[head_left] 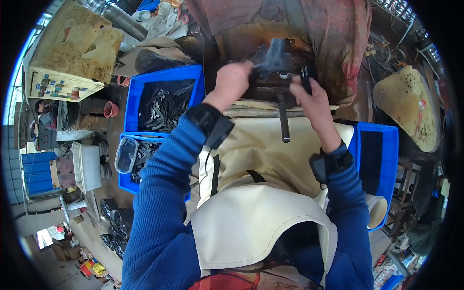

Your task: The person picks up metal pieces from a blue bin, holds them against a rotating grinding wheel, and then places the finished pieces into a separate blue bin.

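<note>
My left hand point(232, 81) is closed at the left side of a dark, wet machine recess. A thin light-coloured end sticks out past its fingertips toward a blurred, whitish spray point(275, 54); what it grips is mostly hidden. On the right, my right hand point(311, 99) pinches a small dark strip-like piece point(305, 80) upright between thumb and fingers. Between the hands, a metal bar handle point(283, 118) points toward me from the machine. Dark bands with small boxes sit on both wrists.
On the left, a blue bin point(164, 73) contains many dark strips, with a second blue bin point(126, 181) and clear tub point(126, 154) nearer me. Another blue bin point(392, 166) stands right. Stained cloth point(338, 29) drapes the machine. A rusty control box point(72, 43) stands far left.
</note>
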### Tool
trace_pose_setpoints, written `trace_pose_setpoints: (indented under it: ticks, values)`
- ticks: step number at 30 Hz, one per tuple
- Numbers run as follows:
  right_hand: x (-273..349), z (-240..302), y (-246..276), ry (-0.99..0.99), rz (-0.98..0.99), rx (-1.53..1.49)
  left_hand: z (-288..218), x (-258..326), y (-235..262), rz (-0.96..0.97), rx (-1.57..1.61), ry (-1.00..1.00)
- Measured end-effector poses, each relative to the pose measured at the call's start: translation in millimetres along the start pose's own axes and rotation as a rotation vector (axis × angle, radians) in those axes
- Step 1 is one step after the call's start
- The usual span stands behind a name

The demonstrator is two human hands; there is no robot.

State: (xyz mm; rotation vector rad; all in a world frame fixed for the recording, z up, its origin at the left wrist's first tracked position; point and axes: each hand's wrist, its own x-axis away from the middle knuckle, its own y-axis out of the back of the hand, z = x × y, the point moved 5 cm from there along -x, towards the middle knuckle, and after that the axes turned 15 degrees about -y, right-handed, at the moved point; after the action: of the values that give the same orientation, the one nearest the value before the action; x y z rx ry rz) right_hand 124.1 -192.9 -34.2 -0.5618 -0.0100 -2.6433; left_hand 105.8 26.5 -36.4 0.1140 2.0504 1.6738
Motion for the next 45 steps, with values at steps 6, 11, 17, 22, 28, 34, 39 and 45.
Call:
trace_pose_setpoints:
  ticks: [6, 11, 17, 22, 28, 34, 39, 45]
  values:
    - [70.1, -24.5, -11.1, 0.164, 0.124, 0.585, 43.0, -21.5, -55.6, 0.074, 0.134, 0.077]
    - [79.0, -33.5, -18.8, 0.328, 0.118, 0.677, 37.0, -36.7, -79.8, 0.186, 0.234, -0.105]
    - [79.4, -30.2, -22.9, 0.462, 0.079, 0.851, 42.2, -34.8, -89.5, 0.295, 0.240, -0.139]
    - [82.9, -32.4, -28.1, 0.562, 0.052, 1.078, 38.6, -20.9, -65.0, 0.370, 0.172, -0.177]
    - [64.0, -1.2, -20.3, 0.672, -0.124, 1.047, 46.0, 7.0, 9.8, -0.018, 0.068, -0.017]
    - [-26.6, 109.3, -37.9, 0.660, -0.283, 0.922, 108.2, 162.2, 89.0, -0.495, -0.074, 0.323]
    - [-141.3, 159.1, -16.6, 0.629, -0.344, 0.939, 135.9, 308.5, 94.8, -0.411, -0.068, 0.728]
    - [-267.0, 145.7, 24.3, 0.708, -0.218, 1.036, 108.8, 450.6, 80.2, -0.272, -0.031, 1.247]
